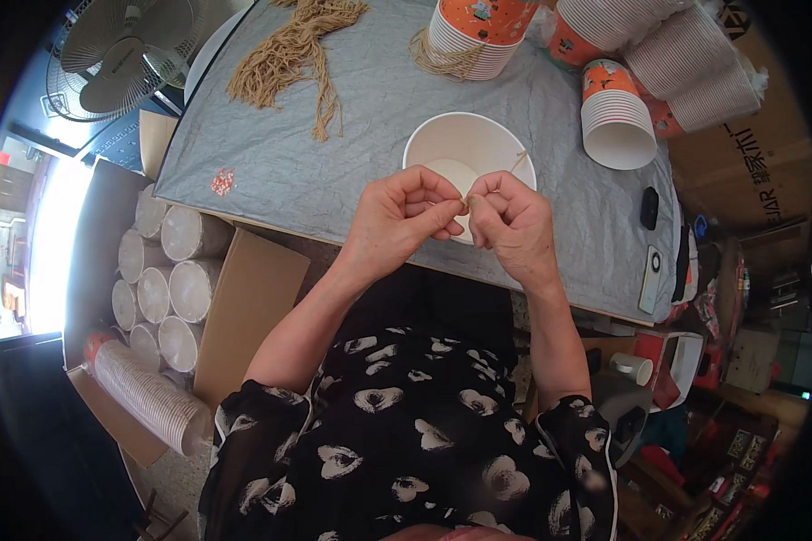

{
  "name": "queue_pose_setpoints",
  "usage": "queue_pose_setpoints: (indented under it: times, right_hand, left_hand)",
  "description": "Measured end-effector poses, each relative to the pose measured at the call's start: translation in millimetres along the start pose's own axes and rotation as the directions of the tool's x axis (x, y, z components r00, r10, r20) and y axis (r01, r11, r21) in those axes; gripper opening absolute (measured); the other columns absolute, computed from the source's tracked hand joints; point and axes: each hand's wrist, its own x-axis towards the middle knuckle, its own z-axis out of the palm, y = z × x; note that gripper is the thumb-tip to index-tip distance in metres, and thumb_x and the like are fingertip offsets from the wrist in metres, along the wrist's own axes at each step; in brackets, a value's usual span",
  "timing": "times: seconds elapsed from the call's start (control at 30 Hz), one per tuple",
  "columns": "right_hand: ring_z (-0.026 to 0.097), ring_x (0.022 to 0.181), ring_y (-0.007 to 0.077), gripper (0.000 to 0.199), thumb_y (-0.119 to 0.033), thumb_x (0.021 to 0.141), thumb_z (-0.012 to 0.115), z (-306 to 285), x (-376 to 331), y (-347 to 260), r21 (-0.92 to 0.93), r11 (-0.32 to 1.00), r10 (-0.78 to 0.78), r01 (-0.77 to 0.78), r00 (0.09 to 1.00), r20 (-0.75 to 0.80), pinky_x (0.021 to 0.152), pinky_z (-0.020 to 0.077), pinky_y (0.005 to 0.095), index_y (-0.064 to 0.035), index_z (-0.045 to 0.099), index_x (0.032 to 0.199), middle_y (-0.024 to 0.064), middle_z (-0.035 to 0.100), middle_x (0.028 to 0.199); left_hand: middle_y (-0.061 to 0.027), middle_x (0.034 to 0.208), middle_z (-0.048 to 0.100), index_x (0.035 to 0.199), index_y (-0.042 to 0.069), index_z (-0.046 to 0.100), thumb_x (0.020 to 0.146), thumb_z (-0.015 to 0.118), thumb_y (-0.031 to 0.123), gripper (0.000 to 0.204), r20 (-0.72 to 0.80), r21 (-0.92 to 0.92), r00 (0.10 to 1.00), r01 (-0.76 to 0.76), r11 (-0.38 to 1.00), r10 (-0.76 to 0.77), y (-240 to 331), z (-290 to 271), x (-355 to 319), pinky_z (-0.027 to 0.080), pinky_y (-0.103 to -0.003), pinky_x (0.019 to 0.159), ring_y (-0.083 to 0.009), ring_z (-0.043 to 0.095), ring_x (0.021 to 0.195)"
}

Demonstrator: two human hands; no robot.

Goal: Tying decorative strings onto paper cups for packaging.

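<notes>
Both hands were up close together mid-frame, over the near part of a wide white paper tub [460,137] that sat upper centre on a surface [334,185] covered w/ a wrinkled grey sheet. The left hand [395,221] was half curled, thumb & index pinched tight on what was prob. a thin tan fibre cord [465,206]; the right hand [521,225] was bent in much the same way, its fingertips on that bit too, just beside the left's. A short tan length [520,160] showed at the tub's right rim; couldn't tell if it was the same piece.

Main risk, IMO: the cord was tiny & mostly hidden by fingers, so a loose pinch might've let it slip. A hard tug, if it was tied to the tub, could've tipped the tub or torn its paper wall, b/c nothing visibly braced it. The tub also stood nr the surface's front edge, so a forearm knock could've sent it off. Upper left of centre, a loose bundle of tan cords [289,59] lay splayed, its strands poss. prone to snagging.
</notes>
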Motion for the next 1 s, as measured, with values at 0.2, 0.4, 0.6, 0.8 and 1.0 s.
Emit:
queue_pose_setpoints:
  times: [0.2,0.4,0.6,0.8,1.0]
  right_hand:
    - [0.054,0.059,0.0048,0.01,-0.009,0.1,0.059,-7.7,3.3,-1.7,0.063,0.996,0.055,-0.056,0.998,0.03,0.054,0.0429,0.0202,0.0003,0.061,0.102,0.0007,0.062,0.069]
    - [0.055,0.06,0.0047,0.016,-0.013,0.1,0.063,-9.9,2.9,-6.7,0.043,0.998,0.036,-0.038,0.999,0.033,0.054,0.0435,0.0203,0.0022,0.065,0.105,0.0014,0.065,0.072]
    - [0.054,0.063,0.003,0.013,-0.011,0.099,0.065,-9.8,2.4,-4.3,0.013,1.0,-0.006,0.005,1.0,0.009,0.055,0.0421,0.0194,0.0016,0.068,0.1,-0.001,0.066,0.076]
    - [0.053,0.066,0.0017,0.012,-0.011,0.098,0.066,-10.5,3.6,-1.2,-0.039,0.997,-0.062,0.06,0.997,-0.038,0.059,0.0426,0.0187,0.0008,0.07,0.1,-0.0035,0.065,0.076]
    - [0.054,0.067,0.0016,0.013,-0.011,0.098,0.067,-9.3,3.8,-0.6,-0.051,0.995,-0.089,0.086,0.994,-0.062,0.061,0.0437,0.0185,0.0006,0.071,0.101,-0.0035,0.065,0.076]
  left_hand:
    - [-0.0083,0.097,0.073,0.105,-0.002,0.063,0.097,0.066,0.005,0.011,0.017,-0.021,1.0,0.021,1.0,-0.02,1.8,-1.4,-0.3,0.057,-0.022,0.07,-0.0119,0.072,0.081]
    - [-0.0077,0.097,0.073,0.105,-0.001,0.064,0.097,0.067,0.006,0.011,0.025,-0.021,0.999,0.031,0.999,-0.03,1.3,-0.9,1.3,0.057,-0.022,0.07,-0.0113,0.071,0.081]
    - [-0.0087,0.098,0.073,0.11,-0.002,0.064,0.098,0.066,0.01,0.016,0.023,-0.014,0.998,0.059,0.998,-0.058,6.3,-1.6,0.0,0.056,-0.022,0.069,-0.0117,0.072,0.082]
    - [-0.0097,0.098,0.073,0.116,-0.003,0.065,0.103,0.06,0.021,0.028,0.11,0.133,0.982,0.139,0.981,-0.154,20.0,-3.0,1.6,0.056,-0.023,0.067,-0.0118,0.07,0.079]
    - [-0.0069,0.09,0.07,0.114,-0.003,0.065,0.104,0.057,0.019,0.026,0.187,0.139,0.961,0.178,0.974,-0.203,16.2,-7.3,4.5,0.056,-0.024,0.068,-0.0106,0.067,0.074]
